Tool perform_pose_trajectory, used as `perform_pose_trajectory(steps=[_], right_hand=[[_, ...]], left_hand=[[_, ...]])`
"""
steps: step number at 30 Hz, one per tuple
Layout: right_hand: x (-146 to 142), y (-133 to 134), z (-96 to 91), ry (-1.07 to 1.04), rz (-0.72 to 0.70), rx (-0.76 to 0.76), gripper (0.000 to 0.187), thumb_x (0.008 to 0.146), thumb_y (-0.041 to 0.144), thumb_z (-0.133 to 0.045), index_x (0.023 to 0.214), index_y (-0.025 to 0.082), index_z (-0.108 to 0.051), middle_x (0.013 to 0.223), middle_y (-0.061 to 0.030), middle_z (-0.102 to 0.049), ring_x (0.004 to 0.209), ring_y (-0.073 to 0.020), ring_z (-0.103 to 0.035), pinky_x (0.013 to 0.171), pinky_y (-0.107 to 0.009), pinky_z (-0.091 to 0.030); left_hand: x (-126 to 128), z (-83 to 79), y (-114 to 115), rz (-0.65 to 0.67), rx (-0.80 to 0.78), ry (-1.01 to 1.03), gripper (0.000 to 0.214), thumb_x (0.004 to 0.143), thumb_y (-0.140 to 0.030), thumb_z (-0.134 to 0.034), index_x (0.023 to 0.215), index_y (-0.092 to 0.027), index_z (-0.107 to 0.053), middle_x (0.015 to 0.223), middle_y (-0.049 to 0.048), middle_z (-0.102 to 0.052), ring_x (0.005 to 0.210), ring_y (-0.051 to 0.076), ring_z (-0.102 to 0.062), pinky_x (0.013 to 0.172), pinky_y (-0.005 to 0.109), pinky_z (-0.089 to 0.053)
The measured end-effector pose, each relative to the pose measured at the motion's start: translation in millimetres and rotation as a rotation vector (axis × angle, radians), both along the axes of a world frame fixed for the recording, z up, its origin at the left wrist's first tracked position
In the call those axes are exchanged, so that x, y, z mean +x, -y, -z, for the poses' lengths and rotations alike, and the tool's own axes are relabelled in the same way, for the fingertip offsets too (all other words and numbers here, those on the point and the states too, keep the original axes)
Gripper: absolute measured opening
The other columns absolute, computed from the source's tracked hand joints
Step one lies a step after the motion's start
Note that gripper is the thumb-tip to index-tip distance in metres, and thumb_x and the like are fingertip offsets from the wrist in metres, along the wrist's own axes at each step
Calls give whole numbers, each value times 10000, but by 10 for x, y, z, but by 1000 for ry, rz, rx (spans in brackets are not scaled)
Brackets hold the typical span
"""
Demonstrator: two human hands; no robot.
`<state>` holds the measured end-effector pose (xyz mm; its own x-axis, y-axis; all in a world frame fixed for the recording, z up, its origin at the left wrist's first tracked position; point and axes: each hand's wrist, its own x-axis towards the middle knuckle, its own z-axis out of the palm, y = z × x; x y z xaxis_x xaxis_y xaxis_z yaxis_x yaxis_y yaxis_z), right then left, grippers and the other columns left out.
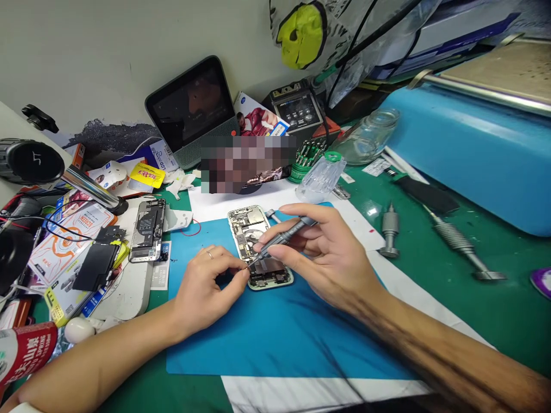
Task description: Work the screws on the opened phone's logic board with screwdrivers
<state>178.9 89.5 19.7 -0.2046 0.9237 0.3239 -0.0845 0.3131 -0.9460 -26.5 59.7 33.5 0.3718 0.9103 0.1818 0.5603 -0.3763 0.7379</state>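
- Right grip: the right hand [329, 252] holds a grey precision screwdriver [282, 236] between thumb and fingers, its cap end up to the right, its tip slanting down to the left.
- Left grip: the left hand [210, 284] has thumb and forefinger drawn close together right at the screwdriver's tip; whether they pinch the tip or some tiny part is too small to tell.
- Both fingertip groups meet over the opened smartphone [270, 269], which lies on the blue mat [241, 338] between the hands.
- How far along: the smartphone is open, its board and battery bare, so by my judgement the opening is done and the work inside is under way; no cover is on, so closing up is left.
- Pose: the left forearm comes in from the lower left, palm turned down; the right comes from the lower right, wrist bent inward, fingers arched above the smartphone.
- Farther out: another exposed phone assembly [147, 229] lies on the left, over a white base [133, 295].
- On the green desk [482, 312], a second metal screwdriver [390, 232] stands upright to the right.
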Motion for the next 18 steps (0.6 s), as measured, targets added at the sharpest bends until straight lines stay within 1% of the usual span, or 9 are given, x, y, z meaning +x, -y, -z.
perform_pose_trajectory(steps=[4,8,12,18], right_hand=[[0,-1,-8,4,0,3,383,885,235,-690,1211,316,-507,928,-9,-755,860,-201,-766,681,-301,-654],[1,-3,-1,-5,0,-2,389,886,235,-692,1215,331,-506,936,-1,-757,864,-192,-765,679,-288,-648],[5,-3,12,-4,2,-11,398,884,243,-701,1219,336,-507,938,3,-755,866,-203,-765,698,-316,-655],[6,6,6,-13,1,-18,404,885,239,-703,1222,343,-506,941,3,-754,865,-211,-767,699,-324,-652]], left_hand=[[0,-2,-6,0,-1,2,113,933,-171,-608,863,-196,-692,796,7,-689,765,162,-599,754,318,-424],[-7,4,1,0,-2,2,113,935,-173,-608,871,-197,-699,804,8,-696,763,161,-598,754,319,-425],[-8,9,5,0,-4,2,114,936,-179,-611,870,-196,-703,802,7,-698,759,159,-599,753,318,-425],[-2,7,-13,-5,-14,0,126,943,-198,-604,865,-197,-703,798,16,-698,755,167,-600,747,327,-427]])
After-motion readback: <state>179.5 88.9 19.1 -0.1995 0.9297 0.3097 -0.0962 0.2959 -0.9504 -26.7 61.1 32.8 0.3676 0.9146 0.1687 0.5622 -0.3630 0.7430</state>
